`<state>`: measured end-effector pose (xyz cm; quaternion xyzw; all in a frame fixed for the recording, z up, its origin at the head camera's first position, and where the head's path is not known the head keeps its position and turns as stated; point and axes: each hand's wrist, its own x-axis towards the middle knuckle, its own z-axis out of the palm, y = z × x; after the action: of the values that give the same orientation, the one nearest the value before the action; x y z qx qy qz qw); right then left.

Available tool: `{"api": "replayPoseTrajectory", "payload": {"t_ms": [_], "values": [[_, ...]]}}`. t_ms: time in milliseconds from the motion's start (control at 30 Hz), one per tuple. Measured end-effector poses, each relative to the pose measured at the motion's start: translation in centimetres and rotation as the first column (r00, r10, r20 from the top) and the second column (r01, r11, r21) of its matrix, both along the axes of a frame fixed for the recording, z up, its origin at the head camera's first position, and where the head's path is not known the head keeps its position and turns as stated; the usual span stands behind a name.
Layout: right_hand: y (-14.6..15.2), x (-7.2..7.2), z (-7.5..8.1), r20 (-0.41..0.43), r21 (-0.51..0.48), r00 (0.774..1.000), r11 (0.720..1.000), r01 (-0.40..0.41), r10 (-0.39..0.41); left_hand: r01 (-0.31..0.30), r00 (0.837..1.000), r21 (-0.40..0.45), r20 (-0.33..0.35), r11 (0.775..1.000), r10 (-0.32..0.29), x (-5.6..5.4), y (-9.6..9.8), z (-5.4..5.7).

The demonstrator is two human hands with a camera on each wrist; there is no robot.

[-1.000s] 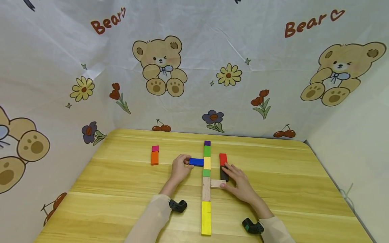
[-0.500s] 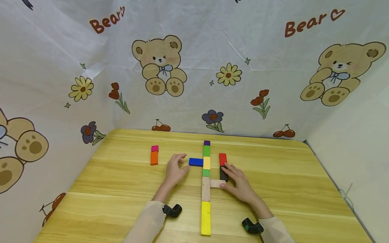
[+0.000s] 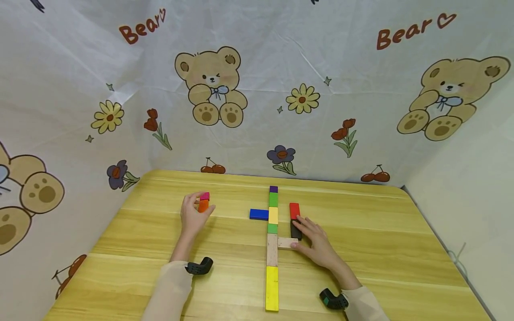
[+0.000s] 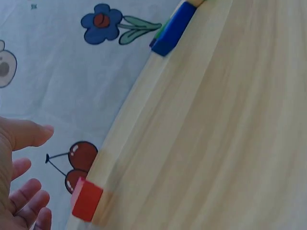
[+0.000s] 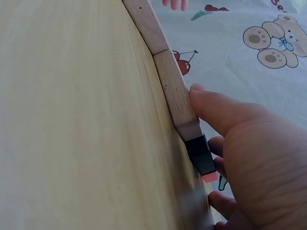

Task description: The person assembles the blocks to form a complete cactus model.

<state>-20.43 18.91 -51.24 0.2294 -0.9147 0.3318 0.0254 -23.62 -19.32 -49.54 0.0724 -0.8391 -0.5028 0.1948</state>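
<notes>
My left hand (image 3: 193, 215) reaches around an orange block (image 3: 204, 206) at the table's left, thumb and fingers spread on either side. A small pink block (image 3: 205, 195) sits at the far end of the orange one. The left wrist view shows a gap between the fingers and the orange block (image 4: 87, 201). My right hand (image 3: 319, 243) rests with relaxed fingers over a black block (image 3: 296, 230). Its thumb (image 5: 206, 103) touches the end of a plain wooden block (image 3: 286, 242). Beyond the black block lies a red block (image 3: 294, 209).
A straight row of blocks runs away from me down the table's middle, from a long yellow block (image 3: 272, 287) to a purple block (image 3: 274, 189). A blue block (image 3: 259, 214) juts left from it. A printed bear cloth (image 3: 257, 133) hangs behind the table.
My left hand has let go of the blue block and moved left to the orange and pink blocks. The blue block stays against the row. My right hand has not moved.
</notes>
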Motion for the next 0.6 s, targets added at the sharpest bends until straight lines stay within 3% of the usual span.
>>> {"api": "replayPoseTrajectory", "payload": {"t_ms": [233,367,600], "values": [[0.0,0.0,0.0,-0.011,-0.007,1.000,1.000,-0.009,0.009,0.042,0.983,-0.022,0.180,0.999,-0.037,-0.3,-2.8,-1.5],[0.0,0.0,0.0,-0.010,-0.007,1.000,1.000,-0.007,0.007,0.058,0.982,-0.066,0.181,0.996,-0.046,-0.3,-3.0,-1.9],[0.0,0.1,-0.1,0.001,-0.008,1.000,1.000,0.000,0.000,0.072,0.985,-0.066,0.164,0.995,-0.060,0.0,-2.8,-1.9]]}}
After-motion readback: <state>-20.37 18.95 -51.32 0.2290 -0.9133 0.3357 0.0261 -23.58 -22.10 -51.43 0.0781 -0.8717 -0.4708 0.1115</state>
